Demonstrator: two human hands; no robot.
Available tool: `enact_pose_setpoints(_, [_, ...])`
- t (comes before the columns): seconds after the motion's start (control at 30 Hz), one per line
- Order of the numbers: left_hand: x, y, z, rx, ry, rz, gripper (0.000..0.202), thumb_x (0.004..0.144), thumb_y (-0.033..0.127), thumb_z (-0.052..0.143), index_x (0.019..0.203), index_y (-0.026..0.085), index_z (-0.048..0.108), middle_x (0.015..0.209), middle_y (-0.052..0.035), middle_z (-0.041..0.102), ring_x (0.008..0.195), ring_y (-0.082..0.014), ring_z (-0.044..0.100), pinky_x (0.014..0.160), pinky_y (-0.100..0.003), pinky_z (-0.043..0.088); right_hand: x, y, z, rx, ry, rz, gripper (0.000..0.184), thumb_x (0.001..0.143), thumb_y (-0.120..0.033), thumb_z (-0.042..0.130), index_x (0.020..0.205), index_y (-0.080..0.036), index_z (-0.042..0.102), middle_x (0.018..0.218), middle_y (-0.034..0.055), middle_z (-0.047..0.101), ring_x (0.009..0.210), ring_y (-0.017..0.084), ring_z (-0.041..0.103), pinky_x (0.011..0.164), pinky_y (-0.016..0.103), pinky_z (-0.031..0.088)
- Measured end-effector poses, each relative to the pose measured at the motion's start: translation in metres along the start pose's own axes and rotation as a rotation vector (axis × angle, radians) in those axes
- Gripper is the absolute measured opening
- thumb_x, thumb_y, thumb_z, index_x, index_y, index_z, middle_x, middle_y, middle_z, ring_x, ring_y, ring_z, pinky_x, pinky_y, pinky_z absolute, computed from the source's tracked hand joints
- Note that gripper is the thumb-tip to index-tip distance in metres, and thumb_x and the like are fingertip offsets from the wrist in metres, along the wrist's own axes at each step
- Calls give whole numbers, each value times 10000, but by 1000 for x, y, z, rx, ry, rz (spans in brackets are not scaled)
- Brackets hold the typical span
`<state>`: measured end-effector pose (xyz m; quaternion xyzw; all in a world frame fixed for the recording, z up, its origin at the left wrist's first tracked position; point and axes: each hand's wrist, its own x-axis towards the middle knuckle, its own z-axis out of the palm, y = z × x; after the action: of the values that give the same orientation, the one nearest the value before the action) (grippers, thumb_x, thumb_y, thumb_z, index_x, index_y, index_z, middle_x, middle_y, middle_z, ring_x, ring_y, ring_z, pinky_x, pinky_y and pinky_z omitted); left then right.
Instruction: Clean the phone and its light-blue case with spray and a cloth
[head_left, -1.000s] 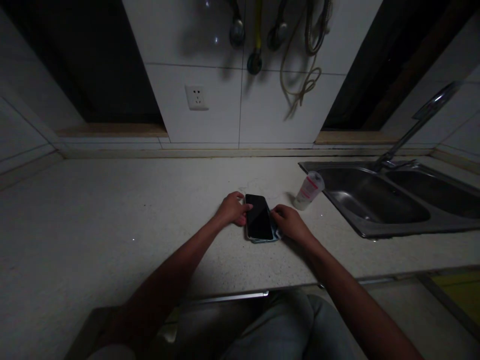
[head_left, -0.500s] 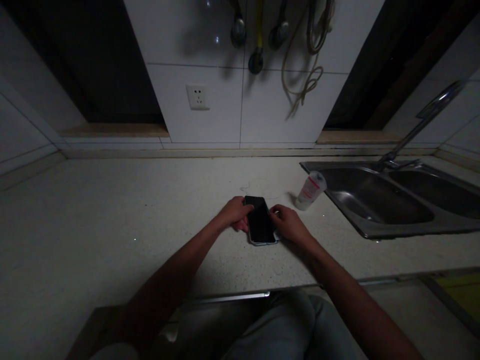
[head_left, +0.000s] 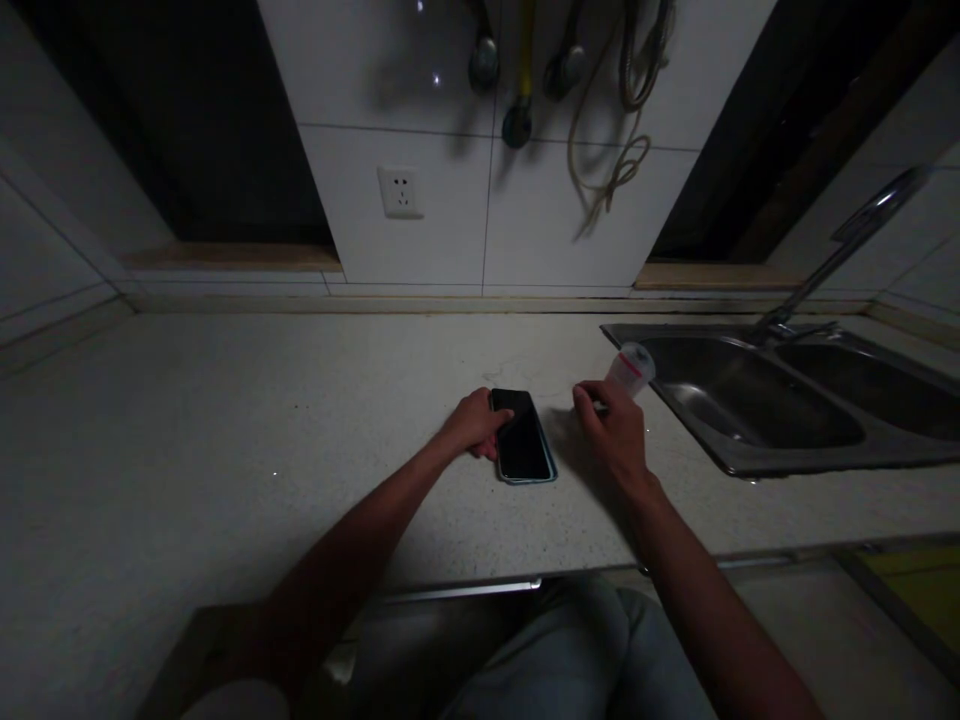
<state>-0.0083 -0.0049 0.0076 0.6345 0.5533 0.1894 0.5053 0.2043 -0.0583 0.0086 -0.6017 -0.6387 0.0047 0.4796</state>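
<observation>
My left hand (head_left: 472, 422) pinches the phone (head_left: 525, 452), maybe to steady it; I can't tell if my right hand (head_left: 616, 435) holds anything.

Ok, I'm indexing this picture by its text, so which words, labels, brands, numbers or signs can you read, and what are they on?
None can be read.
Translucent plastic cup with a red band: any print is too small and blurred, and the right hand covers part of it.
Rectangular phone with a black screen: no legible characters.
White plastic wall socket: holes only, no legible lettering.
</observation>
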Motion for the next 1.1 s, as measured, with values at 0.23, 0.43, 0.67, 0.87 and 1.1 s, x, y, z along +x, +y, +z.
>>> enact_pose_setpoints(0.23, [-2,1,0,-31,9,-2,496,921,287,574,1357,88,447,525,-58,637,455,-228,649,404,-225,437,-8,-6,4,-9,-55,-62,338,929,-423,513,999,-153,705,928,121,739,798,229,662,765,362,509])
enact_pose_setpoints(0.43, [-6,4,-1,-115,-17,-45,445,946,214,508,1362,74,434,486,-31,602,425,-216,623,435,-259,489,-14,-12,15,-38,-493,110,306,903,-355,536,970,-145,749,905,135,760,801,244,695,737,344,495])
enact_pose_setpoints(0.67, [-2,4,-7,-98,-15,-58,522,963,206,464,1458,82,352,477,5,568,390,-173,575,445,-236,470,-15,-3,17,142,-550,240,277,811,-303,621,1001,-153,756,915,109,772,785,241,710,708,330,520])
enact_pose_setpoints(0.87, [-8,9,0,122,103,0,603,967,239,467,1529,135,273,544,-9,603,393,-165,571,437,-225,435,-19,0,22,224,-539,327,296,831,-310,573,999,-141,748,895,101,775,703,218,704,639,306,531])
enact_pose_setpoints(1.1, [-11,7,4,284,153,90,461,959,280,457,1408,175,452,730,-78,687,378,-136,540,408,-225,403,-18,5,25,236,-553,320,310,800,-373,602,948,-141,744,841,93,749,721,223,682,680,329,530])
